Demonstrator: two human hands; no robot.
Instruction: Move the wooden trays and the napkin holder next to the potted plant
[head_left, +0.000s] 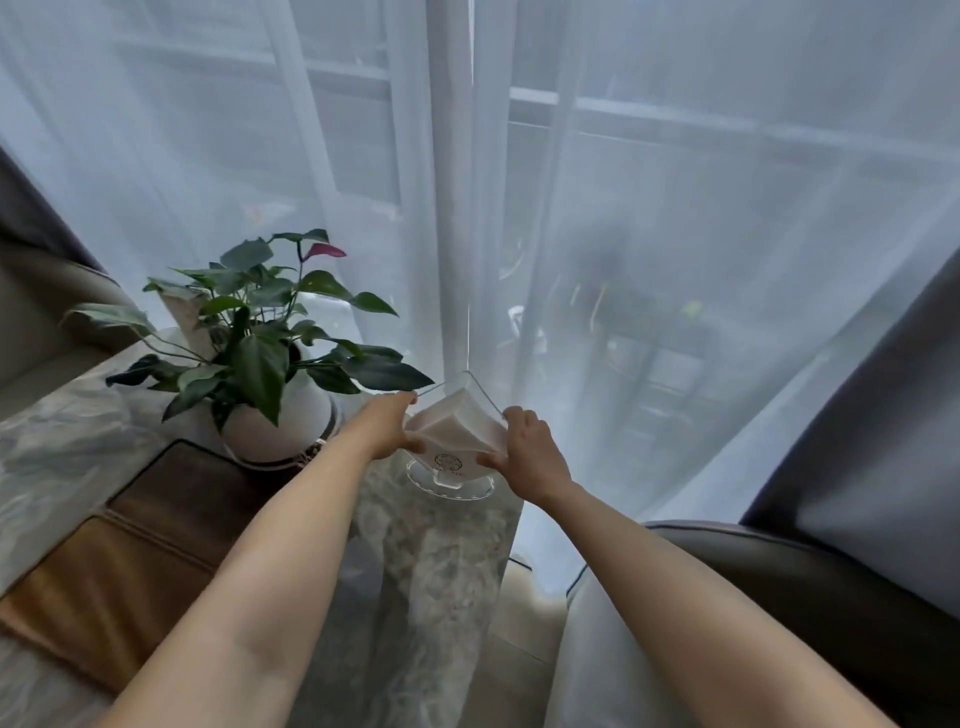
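Observation:
A clear acrylic napkin holder (451, 483) with a round base stands on the far right corner of the marble table (431, 545), filled with white napkins (454, 428). My left hand (392, 428) grips its left side and my right hand (524, 449) grips its right side. The potted plant (270, 364), green-leaved in a white pot, stands just to the left of the holder. Two wooden trays lie in front of the plant: a dark one (192, 493) nearer the pot and a lighter one (104, 582) closer to me. My left forearm crosses over them.
Sheer white curtains (519, 208) hang right behind the table's far edge. A grey leather chair (779, 597) sits at the lower right, another seat (41, 312) at the left. A dark drape (883, 441) hangs at the right.

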